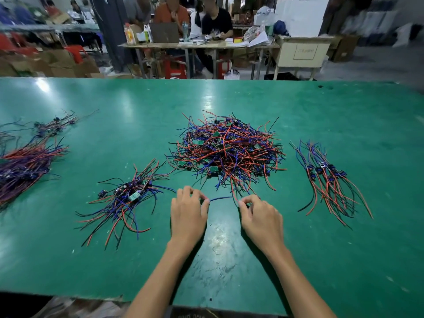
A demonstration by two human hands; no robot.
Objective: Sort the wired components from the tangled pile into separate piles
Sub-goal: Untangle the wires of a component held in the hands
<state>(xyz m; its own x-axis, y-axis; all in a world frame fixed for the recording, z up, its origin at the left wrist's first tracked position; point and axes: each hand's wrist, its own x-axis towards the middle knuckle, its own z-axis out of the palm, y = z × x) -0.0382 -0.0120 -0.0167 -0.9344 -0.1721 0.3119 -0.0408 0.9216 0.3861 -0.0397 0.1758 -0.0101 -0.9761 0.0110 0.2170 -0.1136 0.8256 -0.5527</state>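
A big tangled pile [227, 150] of red, blue and black wires with small green boards lies mid-table. Just in front of it, a blue wire [221, 198] stretches between my two hands. My left hand [188, 211] pinches its left end with curled fingers. My right hand [261, 216] pinches wires at the pile's near edge, where that blue wire and a red one trail out. Sorted piles lie around: one with boards to the left [128, 198], one of wired blue parts to the right [328, 180], and a large one at the far left [23, 166].
The green table [229, 260] has a worn, scratched patch between my forearms and its front edge at the bottom. A smaller wire bundle [55, 126] lies at the back left. People sit at a cluttered table [197, 43] beyond the far edge.
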